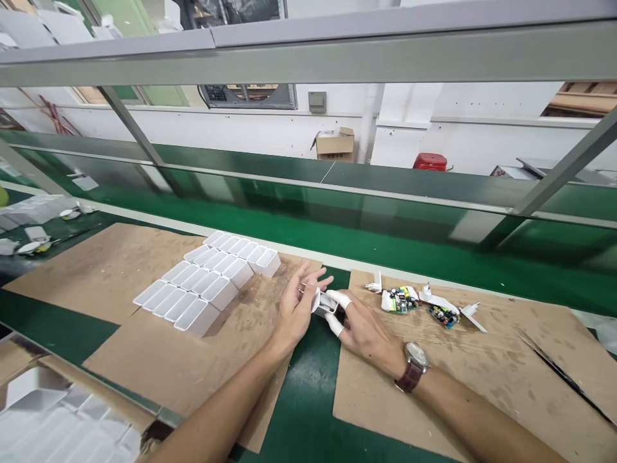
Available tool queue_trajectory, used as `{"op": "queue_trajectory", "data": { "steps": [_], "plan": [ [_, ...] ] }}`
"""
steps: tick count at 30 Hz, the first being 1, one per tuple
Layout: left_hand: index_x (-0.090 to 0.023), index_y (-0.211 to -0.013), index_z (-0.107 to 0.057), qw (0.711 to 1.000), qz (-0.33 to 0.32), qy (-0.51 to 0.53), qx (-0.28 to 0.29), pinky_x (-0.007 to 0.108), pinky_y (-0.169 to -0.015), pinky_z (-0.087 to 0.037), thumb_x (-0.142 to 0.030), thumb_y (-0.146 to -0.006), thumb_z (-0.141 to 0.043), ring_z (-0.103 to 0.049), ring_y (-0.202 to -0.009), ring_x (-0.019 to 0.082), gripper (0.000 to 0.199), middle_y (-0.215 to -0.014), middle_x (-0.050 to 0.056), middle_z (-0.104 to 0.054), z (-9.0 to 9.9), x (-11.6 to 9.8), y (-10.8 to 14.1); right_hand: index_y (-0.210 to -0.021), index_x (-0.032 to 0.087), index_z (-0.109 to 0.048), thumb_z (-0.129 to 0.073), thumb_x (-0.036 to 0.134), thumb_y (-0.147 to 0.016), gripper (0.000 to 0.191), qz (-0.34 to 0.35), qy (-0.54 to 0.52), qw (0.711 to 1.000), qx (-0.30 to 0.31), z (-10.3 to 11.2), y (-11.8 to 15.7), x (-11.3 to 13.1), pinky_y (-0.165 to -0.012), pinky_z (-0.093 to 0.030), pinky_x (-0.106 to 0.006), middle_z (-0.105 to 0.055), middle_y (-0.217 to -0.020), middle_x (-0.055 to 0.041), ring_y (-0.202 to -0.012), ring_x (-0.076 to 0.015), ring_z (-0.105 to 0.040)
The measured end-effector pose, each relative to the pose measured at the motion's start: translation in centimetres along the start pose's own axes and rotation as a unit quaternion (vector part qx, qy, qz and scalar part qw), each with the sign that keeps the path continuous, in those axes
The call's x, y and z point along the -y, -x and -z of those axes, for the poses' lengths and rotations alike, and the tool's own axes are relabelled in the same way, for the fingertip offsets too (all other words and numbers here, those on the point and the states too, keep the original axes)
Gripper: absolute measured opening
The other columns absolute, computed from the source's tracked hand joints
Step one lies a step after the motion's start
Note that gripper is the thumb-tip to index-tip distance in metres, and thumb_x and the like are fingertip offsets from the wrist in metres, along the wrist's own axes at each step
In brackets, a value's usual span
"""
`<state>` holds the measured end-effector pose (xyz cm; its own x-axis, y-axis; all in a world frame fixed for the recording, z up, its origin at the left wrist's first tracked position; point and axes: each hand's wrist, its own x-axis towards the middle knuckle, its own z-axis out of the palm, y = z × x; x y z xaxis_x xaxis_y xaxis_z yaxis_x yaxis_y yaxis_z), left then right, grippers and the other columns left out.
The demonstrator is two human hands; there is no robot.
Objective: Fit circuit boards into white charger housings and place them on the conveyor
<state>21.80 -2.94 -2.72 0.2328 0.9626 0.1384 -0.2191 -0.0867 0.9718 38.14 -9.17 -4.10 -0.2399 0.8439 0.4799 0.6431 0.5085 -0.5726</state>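
Observation:
Both hands meet over the green strip between two cardboard sheets. My right hand (pixel 354 321), with white covers on its fingertips and a watch on the wrist, grips a small white housing (pixel 326 305) between thumb and finger. My left hand (pixel 296 305) is at the left side of that housing, its thumb and finger closed on a small white part (pixel 315 299) at the opening; other fingers stretch out. Open white housings (pixel 193 289) stand in rows to the left. Right of my hands lie circuit boards (pixel 401 299) with white plug parts (pixel 475 316).
Black tweezers (pixel 566 379) lie on the right cardboard sheet (pixel 434 386). A box of white housings (pixel 62 418) is at the lower left. A metal frame (pixel 308 54) crosses above the bench. Behind it are a cardboard box (pixel 335 145) and a red stool (pixel 430 161).

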Motion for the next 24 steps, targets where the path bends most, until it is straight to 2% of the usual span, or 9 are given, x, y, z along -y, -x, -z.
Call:
{"op": "queue_trajectory", "data": {
  "steps": [4,6,7,9,11,13,15,18,24],
  "plan": [
    [-0.023,-0.148,-0.043,1.000,-0.009,-0.015,0.010,0.054,-0.112,-0.050,-0.055,-0.102,-0.057,-0.071,-0.124,0.032,0.058,-0.147,0.020,-0.061,0.1,0.1,0.0,-0.126,0.022,-0.063,-0.051,0.013,-0.095,0.035,0.015,-0.037,0.999,0.012,-0.5,-0.5,-0.4,-0.088,-0.059,-0.044,-0.064,-0.120,-0.0137,-0.099,-0.0264,-0.066],
    [-0.022,-0.150,-0.041,0.997,-0.055,-0.051,0.017,0.055,-0.116,-0.045,-0.058,-0.103,-0.052,-0.064,-0.133,0.032,0.060,-0.151,0.020,-0.056,0.3,0.2,0.1,-0.121,0.023,-0.067,-0.055,0.017,-0.093,0.030,-0.042,-0.144,0.989,-0.008,-0.8,-0.8,-0.7,-0.087,-0.060,-0.041,-0.066,-0.112,-0.0101,-0.094,-0.0233,-0.065],
    [-0.022,-0.152,-0.040,0.992,-0.088,-0.083,0.026,0.055,-0.118,-0.042,-0.059,-0.102,-0.054,-0.059,-0.138,0.033,0.064,-0.153,0.021,-0.054,0.5,0.3,0.2,-0.120,0.023,-0.067,-0.057,0.020,-0.092,0.029,-0.083,-0.225,0.970,-0.026,-0.9,-1.0,-0.9,-0.086,-0.060,-0.040,-0.068,-0.109,-0.0081,-0.092,-0.0221,-0.066],
    [-0.022,-0.153,-0.041,0.971,-0.158,-0.171,0.055,0.057,-0.120,-0.040,-0.061,-0.090,-0.071,-0.051,-0.144,0.037,0.080,-0.154,0.021,-0.051,0.7,0.4,0.4,-0.119,0.023,-0.068,-0.062,0.028,-0.090,0.029,-0.171,-0.405,0.896,-0.064,-1.1,-1.4,-1.2,-0.083,-0.062,-0.039,-0.071,-0.103,-0.0056,-0.088,-0.0216,-0.068],
    [-0.023,-0.151,-0.045,0.939,-0.210,-0.258,0.089,0.058,-0.118,-0.042,-0.054,-0.072,-0.090,-0.051,-0.142,0.040,0.096,-0.150,0.020,-0.052,0.7,0.5,0.7,-0.116,0.021,-0.069,-0.066,0.034,-0.087,0.032,-0.240,-0.549,0.796,-0.087,-1.2,-1.7,-1.3,-0.077,-0.063,-0.039,-0.074,-0.101,-0.0055,-0.086,-0.0228,-0.070],
    [-0.024,-0.146,-0.051,0.913,-0.248,-0.309,0.100,0.057,-0.114,-0.047,-0.042,-0.070,-0.094,-0.056,-0.135,0.039,0.089,-0.144,0.017,-0.057,0.5,0.6,0.9,-0.112,0.019,-0.069,-0.070,0.035,-0.083,0.033,-0.281,-0.626,0.722,-0.095,-1.1,-1.9,-1.2,-0.072,-0.064,-0.039,-0.076,-0.096,-0.0060,-0.082,-0.0240,-0.071],
    [-0.025,-0.142,-0.053,0.899,-0.274,-0.328,0.097,0.054,-0.110,-0.051,-0.032,-0.080,-0.086,-0.061,-0.129,0.035,0.071,-0.138,0.015,-0.060,0.2,0.6,1.0,-0.110,0.019,-0.069,-0.072,0.033,-0.079,0.034,-0.302,-0.659,0.683,-0.091,-0.9,-1.9,-1.0,-0.070,-0.063,-0.039,-0.076,-0.092,-0.0058,-0.078,-0.0245,-0.072],
    [-0.024,-0.142,-0.054,0.886,-0.299,-0.343,0.091,0.050,-0.107,-0.054,-0.026,-0.086,-0.080,-0.063,-0.125,0.032,0.062,-0.135,0.014,-0.062,0.0,0.6,1.2,-0.106,0.019,-0.069,-0.070,0.032,-0.078,0.031,-0.327,-0.670,0.663,-0.070,-0.9,-1.8,-0.9,-0.067,-0.062,-0.037,-0.076,-0.089,-0.0057,-0.077,-0.0249,-0.073],
    [-0.027,-0.149,-0.053,0.867,-0.323,-0.370,0.083,0.047,-0.103,-0.056,-0.027,-0.088,-0.079,-0.063,-0.123,0.030,0.066,-0.131,0.013,-0.062,0.1,0.5,1.4,-0.096,0.018,-0.069,-0.064,0.036,-0.080,0.025,-0.335,-0.659,0.673,-0.021,-0.9,-1.6,-0.8,-0.073,-0.063,-0.042,-0.076,-0.084,-0.0079,-0.082,-0.0277,-0.075]
  ]
}}
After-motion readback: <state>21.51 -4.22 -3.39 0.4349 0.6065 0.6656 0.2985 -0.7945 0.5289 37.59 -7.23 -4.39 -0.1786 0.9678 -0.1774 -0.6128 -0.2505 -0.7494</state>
